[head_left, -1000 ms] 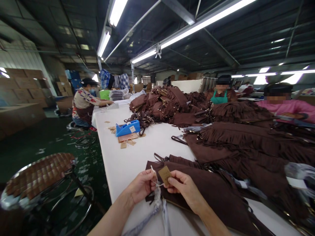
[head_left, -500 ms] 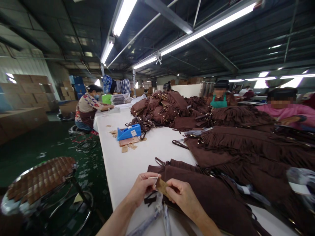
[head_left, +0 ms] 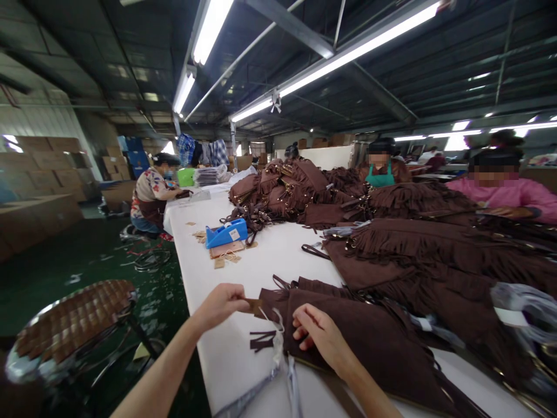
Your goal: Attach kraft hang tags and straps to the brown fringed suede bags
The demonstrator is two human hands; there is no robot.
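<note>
A small brown card tag (head_left: 252, 306) is pinched between the thumb and fingers of my left hand (head_left: 223, 305), over the near edge of a dark brown suede bag (head_left: 361, 337). White string (head_left: 277, 328) runs from near the tag down to the bag's strap end, which is wrapped in clear plastic (head_left: 255, 395). Dark strap ends (head_left: 262, 341) lie on the table beside it. Above the bag's left part is my right hand (head_left: 319, 334), its fingers loosely curled and apart, with nothing visible in them.
A blue tape dispenser (head_left: 226, 233) stands on the white table (head_left: 204, 284) among loose tags (head_left: 219, 263). Brown fringed bags (head_left: 287, 188) are heaped at the back and right. Co-workers sit at the far left and across the table. A stool (head_left: 73, 319) stands at left.
My left hand has moved left with the tag, away from my right hand. The right hand has let go of the tag and now hovers over the bag.
</note>
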